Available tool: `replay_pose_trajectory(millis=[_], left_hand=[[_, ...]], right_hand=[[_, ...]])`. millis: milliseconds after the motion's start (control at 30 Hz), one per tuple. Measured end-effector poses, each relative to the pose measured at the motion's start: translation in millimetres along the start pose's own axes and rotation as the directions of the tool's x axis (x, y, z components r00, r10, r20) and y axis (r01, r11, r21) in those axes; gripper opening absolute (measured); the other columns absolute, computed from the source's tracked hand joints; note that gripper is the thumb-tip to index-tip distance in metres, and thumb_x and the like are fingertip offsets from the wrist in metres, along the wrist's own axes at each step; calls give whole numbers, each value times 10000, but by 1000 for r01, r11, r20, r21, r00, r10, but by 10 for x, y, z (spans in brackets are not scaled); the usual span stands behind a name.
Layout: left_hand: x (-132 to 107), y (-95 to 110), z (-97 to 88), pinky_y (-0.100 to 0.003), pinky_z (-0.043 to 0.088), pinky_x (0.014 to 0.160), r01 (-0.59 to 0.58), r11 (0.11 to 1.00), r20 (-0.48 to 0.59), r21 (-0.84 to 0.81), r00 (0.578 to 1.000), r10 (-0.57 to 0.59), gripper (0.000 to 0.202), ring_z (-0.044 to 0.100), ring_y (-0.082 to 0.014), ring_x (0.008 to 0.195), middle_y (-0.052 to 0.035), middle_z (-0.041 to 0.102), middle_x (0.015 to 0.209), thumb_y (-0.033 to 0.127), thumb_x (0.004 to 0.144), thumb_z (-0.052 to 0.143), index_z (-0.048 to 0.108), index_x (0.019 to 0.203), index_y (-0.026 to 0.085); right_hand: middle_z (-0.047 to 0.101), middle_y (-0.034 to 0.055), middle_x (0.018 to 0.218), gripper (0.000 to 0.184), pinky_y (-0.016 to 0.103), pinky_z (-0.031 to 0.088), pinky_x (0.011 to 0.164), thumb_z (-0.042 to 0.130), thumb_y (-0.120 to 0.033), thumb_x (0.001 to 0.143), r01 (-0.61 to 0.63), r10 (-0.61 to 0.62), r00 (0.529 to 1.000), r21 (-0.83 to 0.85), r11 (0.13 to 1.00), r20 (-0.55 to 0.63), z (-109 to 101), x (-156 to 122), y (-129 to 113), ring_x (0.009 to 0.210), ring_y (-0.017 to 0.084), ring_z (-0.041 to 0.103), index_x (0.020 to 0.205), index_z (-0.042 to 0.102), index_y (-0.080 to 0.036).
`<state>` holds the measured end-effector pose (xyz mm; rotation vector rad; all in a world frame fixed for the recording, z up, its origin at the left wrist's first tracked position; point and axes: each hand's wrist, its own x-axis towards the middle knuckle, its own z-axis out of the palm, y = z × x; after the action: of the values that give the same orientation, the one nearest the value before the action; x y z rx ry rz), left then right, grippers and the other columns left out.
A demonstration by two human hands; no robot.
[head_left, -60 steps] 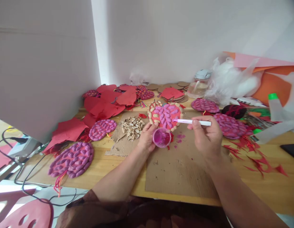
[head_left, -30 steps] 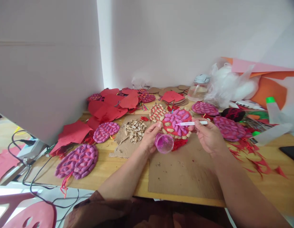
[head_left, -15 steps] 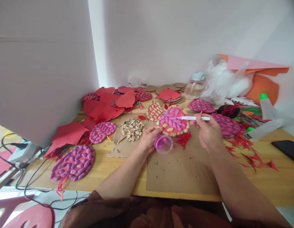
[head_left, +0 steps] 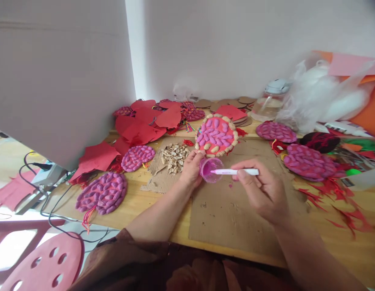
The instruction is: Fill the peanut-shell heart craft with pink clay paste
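My left hand [head_left: 191, 169] grips a small clear cup of pink paint [head_left: 211, 169] together with the lower edge of a round red disc [head_left: 216, 135] covered in pink-painted peanut shells and ringed with bare ones. The disc tilts up above the cup. My right hand [head_left: 261, 190] pinches a white brush [head_left: 235, 171], and its tip dips into the cup. Both hands hover over a brown cardboard sheet [head_left: 236, 214].
A pile of bare peanut shells [head_left: 174, 155] lies left of the cup. Several finished pink discs [head_left: 102, 196] and red paper cut-outs [head_left: 138, 129] cover the wooden table [head_left: 138, 210]. A jar [head_left: 269, 106], white plastic bags and red scraps stand at right. Cables hang off the left edge.
The brush left the disc's surface and came down into the paint cup. The disc now stands more upright above the cup.
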<state>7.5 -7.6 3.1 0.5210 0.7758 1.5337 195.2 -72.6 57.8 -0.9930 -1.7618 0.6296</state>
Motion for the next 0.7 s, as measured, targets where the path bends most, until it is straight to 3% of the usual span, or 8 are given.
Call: replay_pose_trajectory(millis=[133,300,567,700], left_hand=[[-25,-4,16,-267,533,641,-32,999,39,19,999,32,457,659,-132,598,39,668,664,384,646,966,578,797,197],[-53,7,27,-251,516,622,-55,996,57,63,997,52,456,643,-121,578,30,690,673,404,669,963,583,813,197],[-48,-24,13,-227,503,594,-72,991,80,115,995,63,462,639,-112,574,45,671,657,402,684,962,568,821,203],[-52,-30,7,-226,511,596,-67,990,68,123,996,59,436,636,-106,579,45,658,666,377,696,957,573,805,201]], right_hand=[[767,25,932,88,293,540,720,649,-217,1002,206,-220,975,-244,948,-34,123,-22,-17,801,164,690,1073,700,-231],[792,24,934,118,324,543,805,698,-164,983,367,-399,917,-366,855,-13,236,-1,90,851,193,665,1090,720,-209],[771,61,841,96,396,502,757,721,-249,986,362,-407,913,-497,789,19,291,-24,180,771,232,577,1000,752,-159],[789,49,870,88,370,524,782,714,-254,994,332,-367,930,-391,858,-17,331,-43,164,811,219,629,989,753,-174]])
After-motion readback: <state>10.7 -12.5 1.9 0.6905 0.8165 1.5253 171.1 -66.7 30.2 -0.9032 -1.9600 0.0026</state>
